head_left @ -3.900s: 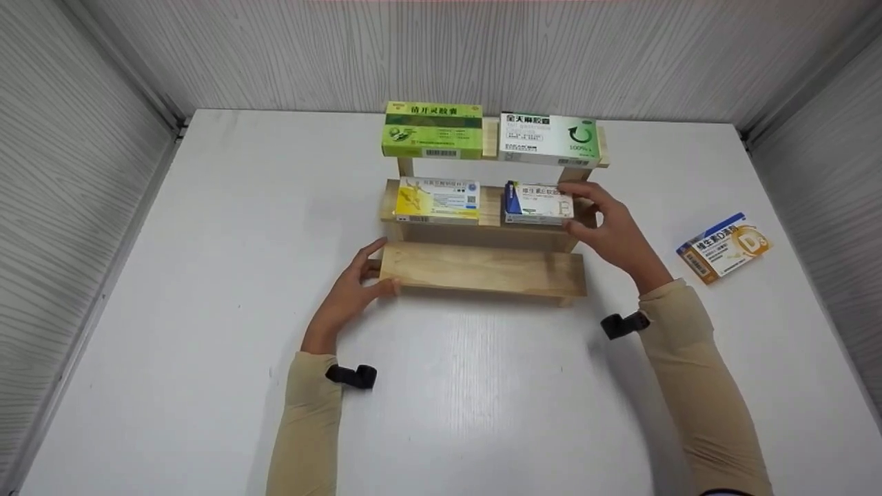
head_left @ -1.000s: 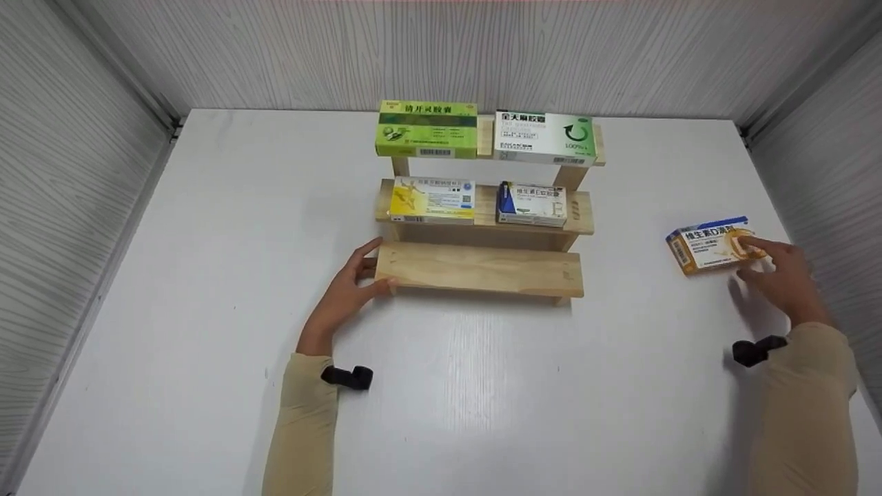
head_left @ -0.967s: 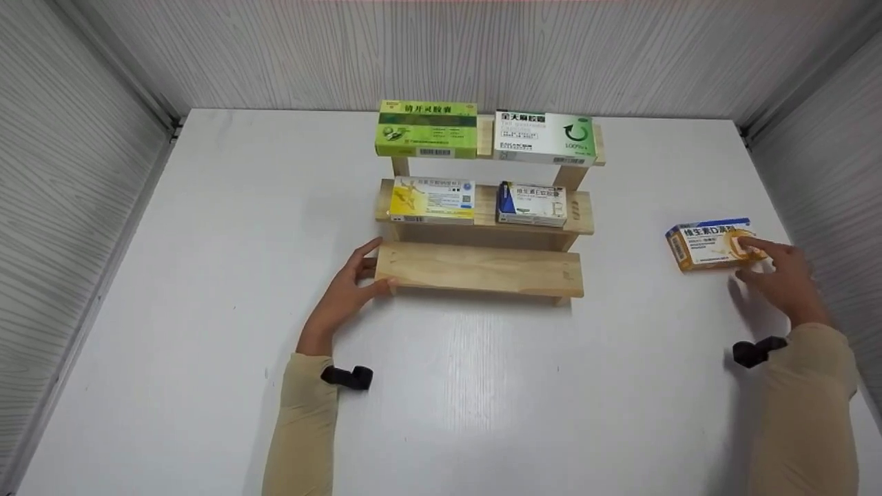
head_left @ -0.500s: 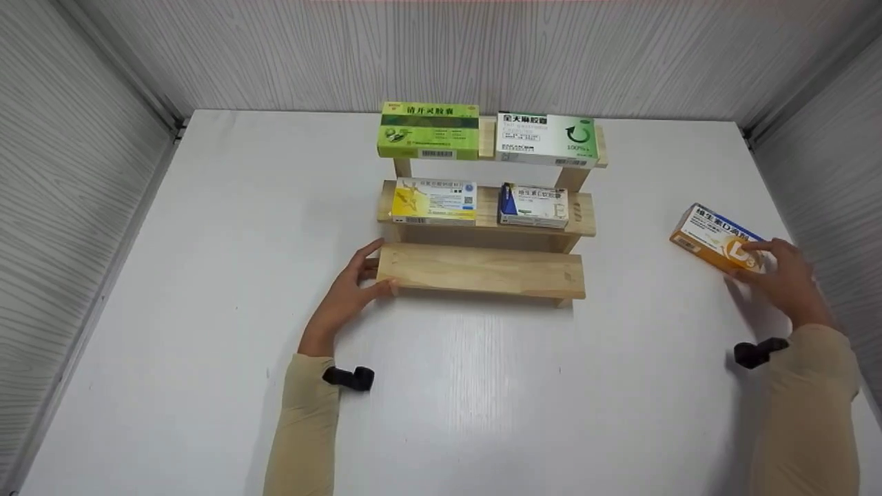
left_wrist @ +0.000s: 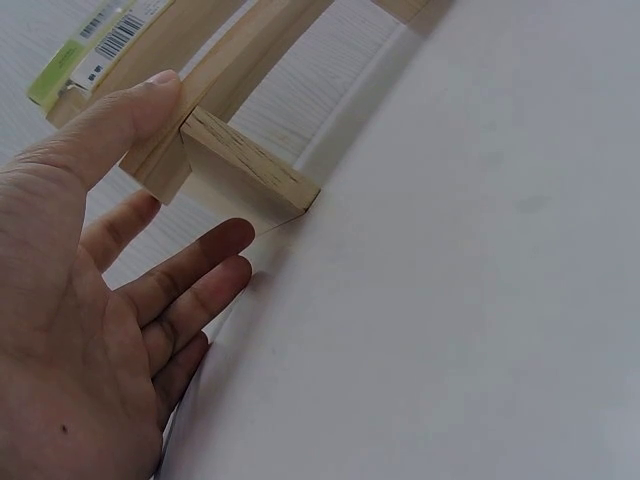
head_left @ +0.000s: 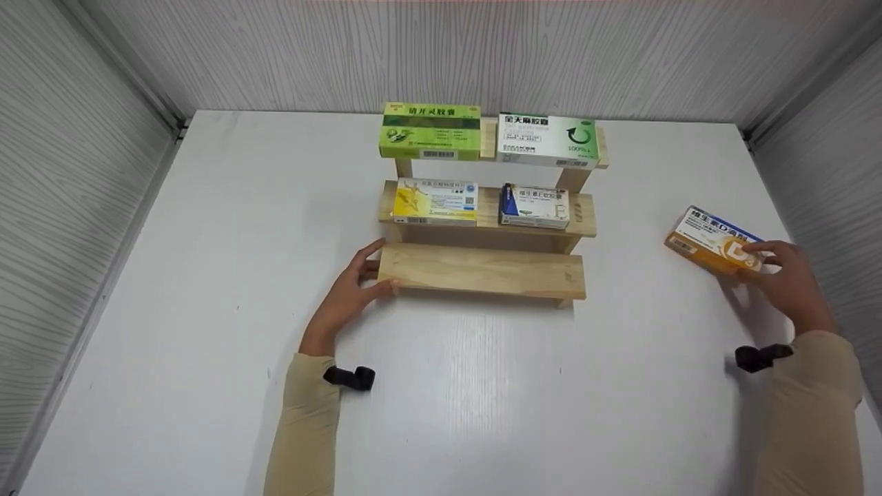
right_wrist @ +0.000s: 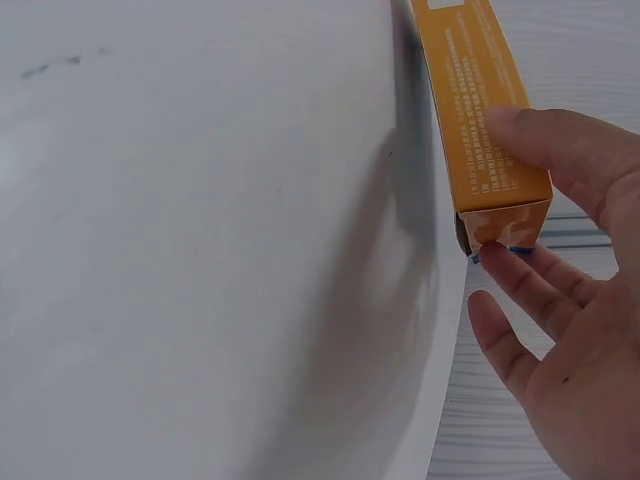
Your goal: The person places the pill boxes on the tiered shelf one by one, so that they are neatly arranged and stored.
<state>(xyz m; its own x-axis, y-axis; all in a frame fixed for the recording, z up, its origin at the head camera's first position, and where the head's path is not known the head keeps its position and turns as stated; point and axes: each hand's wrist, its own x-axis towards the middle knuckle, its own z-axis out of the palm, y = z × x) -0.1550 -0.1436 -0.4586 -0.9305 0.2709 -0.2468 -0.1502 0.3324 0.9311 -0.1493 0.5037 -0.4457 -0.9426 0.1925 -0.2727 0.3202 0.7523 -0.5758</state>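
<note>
My right hand [head_left: 785,279] pinches an orange-and-white medicine box [head_left: 716,240] by its right end, on the right side of the table. In the right wrist view the thumb presses the orange side [right_wrist: 485,110], with fingers at the box's end flap. A three-step wooden display rack [head_left: 482,270] stands at the middle. My left hand [head_left: 348,286] grips the left end of its lowest step, which bears nothing; the left wrist view has the thumb on the board's edge and the other fingers spread near the leg [left_wrist: 250,165].
On the top step lie a green medicine box [head_left: 431,132] and a white-and-green one [head_left: 544,140]. The middle step bears a yellow-and-white box [head_left: 435,202] and a blue-and-white box [head_left: 536,206]. Panelled walls [head_left: 468,55] border the white table [head_left: 482,386].
My right hand has left the blue-and-white box on the middle step and moved right to the orange-and-white box, which it has taken hold of and turned. My left hand stays at the rack.
</note>
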